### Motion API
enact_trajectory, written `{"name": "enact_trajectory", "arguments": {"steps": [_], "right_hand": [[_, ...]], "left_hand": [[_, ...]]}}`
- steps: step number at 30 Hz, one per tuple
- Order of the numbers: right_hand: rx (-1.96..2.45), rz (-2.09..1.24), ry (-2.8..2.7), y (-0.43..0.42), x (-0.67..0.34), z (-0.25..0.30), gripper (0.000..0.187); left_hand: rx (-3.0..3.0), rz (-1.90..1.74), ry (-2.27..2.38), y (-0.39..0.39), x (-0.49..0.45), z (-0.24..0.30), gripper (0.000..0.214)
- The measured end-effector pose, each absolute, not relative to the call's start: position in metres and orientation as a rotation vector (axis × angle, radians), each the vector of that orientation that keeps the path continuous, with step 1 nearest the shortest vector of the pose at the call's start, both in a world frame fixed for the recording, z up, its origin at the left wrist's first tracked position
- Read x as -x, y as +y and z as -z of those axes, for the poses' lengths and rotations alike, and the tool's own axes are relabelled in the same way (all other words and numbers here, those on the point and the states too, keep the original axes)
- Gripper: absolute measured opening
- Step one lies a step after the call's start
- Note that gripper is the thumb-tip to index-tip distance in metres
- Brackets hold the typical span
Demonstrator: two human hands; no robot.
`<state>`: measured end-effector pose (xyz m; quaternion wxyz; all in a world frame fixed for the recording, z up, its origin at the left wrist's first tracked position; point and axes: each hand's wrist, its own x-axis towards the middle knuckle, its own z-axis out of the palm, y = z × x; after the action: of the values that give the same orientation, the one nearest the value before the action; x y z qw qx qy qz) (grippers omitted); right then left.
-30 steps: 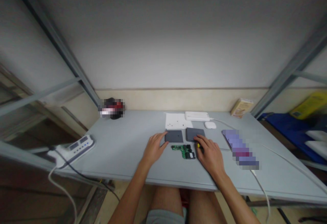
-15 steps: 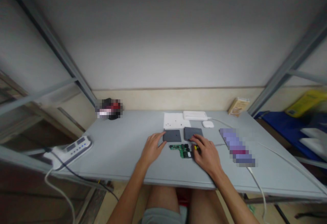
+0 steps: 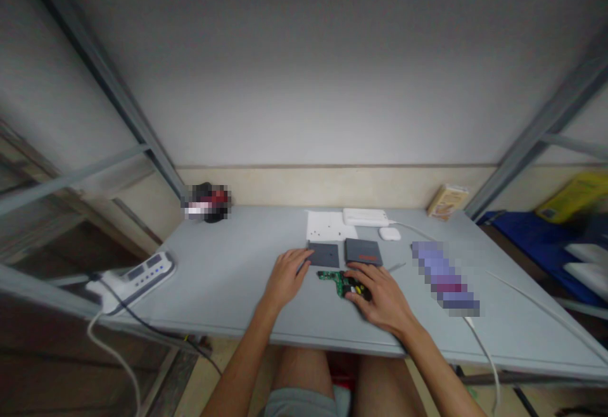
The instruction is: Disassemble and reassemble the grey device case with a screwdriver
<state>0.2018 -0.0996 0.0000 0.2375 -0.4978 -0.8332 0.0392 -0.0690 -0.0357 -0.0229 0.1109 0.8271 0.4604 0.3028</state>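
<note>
My left hand has its fingers stretched out, with the fingertips touching the left edge of a flat dark grey casing panel. Beside that panel lies a second dark grey casing piece with red lettering. My right hand is curled around what looks like a screwdriver with a black and yellow handle. Its thin shaft seems to stick out to the right from under my fingers. The handle lies over the right part of a green circuit board, partly covering it.
Behind the panels lies a white sheet with small dark specks, probably screws. A white power bank-like block, a small white case and a small box stand farther back. A power strip is at left, a blurred-out phone-like object at right.
My right hand has drawn back from the right casing piece, uncovering its red lettering. The black and yellow handle has swung left and nearer, over the circuit board. My left hand stays by its panel.
</note>
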Motion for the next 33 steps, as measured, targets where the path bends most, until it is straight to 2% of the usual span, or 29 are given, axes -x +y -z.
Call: {"name": "enact_trajectory", "arguments": {"steps": [6,11,17,24,33], "right_hand": [[1.395,-0.183,-2.325,-0.101,-0.2,-0.003,0.045],[1.331,-0.181,-2.318,-0.103,-0.2,-0.004,0.038],[1.205,-0.025,-2.217,-0.104,-0.203,0.002,0.03],[1.309,0.193,-2.112,-0.098,-0.199,0.009,0.031],[1.391,0.109,-2.224,-0.087,-0.17,-0.009,0.028]], "left_hand": [[-2.419,-0.93,1.363,-0.036,0.069,0.026,0.031],[-2.42,-0.923,1.357,-0.035,0.069,0.028,0.031],[-2.424,-0.918,1.349,-0.035,0.07,0.029,0.033],[-2.377,-0.969,1.357,-0.041,0.069,0.024,0.042],[-2.402,-0.95,1.413,-0.039,0.066,0.025,0.044]]}}
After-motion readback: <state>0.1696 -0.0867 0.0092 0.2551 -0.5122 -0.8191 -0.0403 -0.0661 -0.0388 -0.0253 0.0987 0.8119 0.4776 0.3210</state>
